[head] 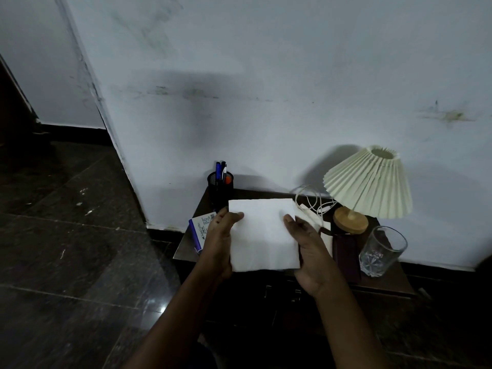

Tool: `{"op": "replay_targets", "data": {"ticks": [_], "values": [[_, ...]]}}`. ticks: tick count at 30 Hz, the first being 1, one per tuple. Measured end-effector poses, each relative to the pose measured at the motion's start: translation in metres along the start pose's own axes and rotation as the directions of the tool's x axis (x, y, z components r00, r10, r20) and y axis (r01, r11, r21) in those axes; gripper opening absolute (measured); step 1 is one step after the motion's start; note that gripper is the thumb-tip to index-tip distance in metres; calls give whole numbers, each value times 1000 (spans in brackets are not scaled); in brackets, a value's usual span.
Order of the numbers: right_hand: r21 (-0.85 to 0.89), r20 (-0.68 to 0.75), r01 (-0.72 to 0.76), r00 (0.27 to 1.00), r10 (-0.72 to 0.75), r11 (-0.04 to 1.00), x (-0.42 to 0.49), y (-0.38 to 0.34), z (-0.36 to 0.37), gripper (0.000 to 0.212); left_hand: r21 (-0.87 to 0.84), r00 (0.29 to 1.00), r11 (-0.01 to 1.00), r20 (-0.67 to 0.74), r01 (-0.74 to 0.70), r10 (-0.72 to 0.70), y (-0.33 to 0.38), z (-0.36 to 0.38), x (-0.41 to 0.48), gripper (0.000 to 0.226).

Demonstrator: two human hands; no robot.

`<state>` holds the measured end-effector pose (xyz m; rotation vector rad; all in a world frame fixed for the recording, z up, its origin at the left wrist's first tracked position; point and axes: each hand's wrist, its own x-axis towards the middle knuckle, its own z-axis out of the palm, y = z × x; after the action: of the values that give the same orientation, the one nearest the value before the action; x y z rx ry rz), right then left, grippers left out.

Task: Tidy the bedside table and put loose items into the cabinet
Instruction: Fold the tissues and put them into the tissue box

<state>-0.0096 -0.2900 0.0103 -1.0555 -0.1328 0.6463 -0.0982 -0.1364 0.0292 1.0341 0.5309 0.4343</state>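
Observation:
A white folded napkin (263,235) is held flat above the dark bedside table (386,278). My left hand (221,241) grips its left edge with the thumb on top. My right hand (308,251) grips its right edge the same way. Behind the left hand a blue and white box (198,229) lies on the table. A white cable (311,201) coils at the back, beside a second white napkin (315,218) partly hidden by the one I hold. The cabinet front (282,291) below the tabletop is dark, with metal handles faintly visible.
A black mesh pen holder (220,189) with pens stands at the table's back left corner. A pleated cream lamp (370,182) on a wooden base leans at the back right. A clear glass (380,251) stands near the right front. A dark wallet-like item (346,251) lies beside it.

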Motion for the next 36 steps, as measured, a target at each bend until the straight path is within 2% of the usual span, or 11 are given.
{"op": "replay_targets", "data": {"ticks": [3,6,9,12,15,18,21,26,32,34,36], "values": [[-78,79,-38,996,44,996,-1,-3,-4,26,2,1000,1000,22,23,-23,0,-1,1,28],[-257,8,152,988,-155,954,0,-4,-6,16,-2,994,1000,106,2,-2,1,-3,1,31],[-347,7,251,964,-265,904,0,-6,-11,15,52,972,997,231,-53,40,1,-11,2,62],[-348,23,262,962,-271,900,2,-7,-16,16,87,958,993,280,-84,56,2,-16,4,81],[-213,70,196,980,-185,957,0,-11,-19,29,104,934,988,350,-114,71,6,-20,7,84],[-147,114,150,984,-134,978,1,-15,-26,38,139,897,978,436,-152,77,11,-26,11,80],[-131,140,139,983,-120,982,4,-15,-31,33,235,889,948,449,-216,91,15,-30,13,64],[-347,252,274,948,-192,897,6,-24,-40,30,252,833,931,546,-262,87,17,-39,14,19],[-625,407,444,887,-217,642,10,-41,-47,48,186,884,979,468,-87,-10,10,-39,18,20],[-676,459,466,872,-168,570,14,-47,-46,47,281,885,952,464,-121,-25,8,-33,18,17],[-688,467,453,874,-132,567,20,-49,-41,46,486,858,849,507,-206,-82,7,-29,23,35]]}}
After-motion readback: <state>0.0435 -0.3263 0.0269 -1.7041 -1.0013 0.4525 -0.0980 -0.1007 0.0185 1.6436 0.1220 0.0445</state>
